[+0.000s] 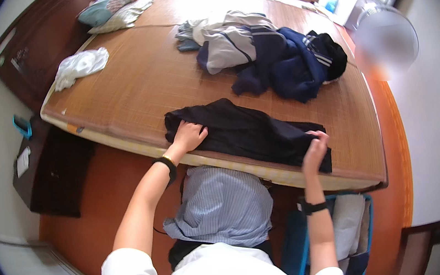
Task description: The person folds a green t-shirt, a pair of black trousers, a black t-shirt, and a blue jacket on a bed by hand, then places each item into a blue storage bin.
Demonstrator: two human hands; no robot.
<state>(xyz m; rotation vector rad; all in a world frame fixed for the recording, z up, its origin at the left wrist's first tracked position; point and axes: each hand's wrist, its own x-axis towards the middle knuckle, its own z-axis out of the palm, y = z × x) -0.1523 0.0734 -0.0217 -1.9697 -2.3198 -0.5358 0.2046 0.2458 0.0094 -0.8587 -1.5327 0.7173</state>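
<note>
A black garment [239,128], likely trousers, lies in a long folded strip along the near edge of the bed mat. My left hand [190,136] rests on its left end, thumb apart from the fingers. At the right end, my right hand [315,148] pinches the cloth near an upper corner, slightly raised and blurred. Part of the fabric hangs below that hand. Beyond the strip is a loose pile of clothes, with a navy garment [294,65] and a grey-and-navy one [229,46].
The bed's woven mat [133,82] carries a white cloth [81,66] at left and pillows [111,10] by the headboard. A blue bin [299,248] with folded fabric stands below my right arm. A dark nightstand [57,171] is at left, a fan [386,38] at right. Striped cloth [224,203] covers my lap.
</note>
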